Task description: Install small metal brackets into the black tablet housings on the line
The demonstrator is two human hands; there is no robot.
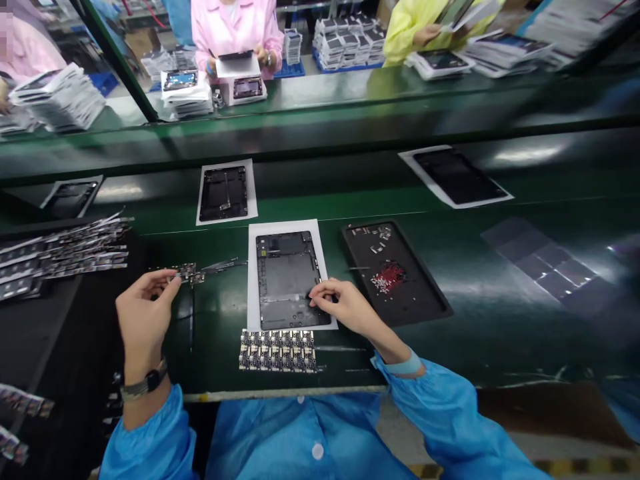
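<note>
My left hand [149, 300] pinches one end of a small circuit board [189, 273], whose dark flex cables [223, 265] trail to the right. A black tablet back housing [287, 273] lies on a white sheet [253, 293] in front of me. Over the right edge of that housing is my right hand [343, 303], thumb and forefinger closed together; what they hold, if anything, is too small to name. Just below the sheet sits a panel of small circuit boards [277, 351] in two rows. A thin dark tool [191, 320] lies near my left hand.
A black tray [425, 300] at right holds small metal parts and a pile of red-wired pieces [389, 277]. More housings [223, 193] [455, 175] lie on the far belt. Bundled boards [60, 253] are stacked at left. Clear film sheets [555, 260] lie right. Co-workers [237, 33] work opposite.
</note>
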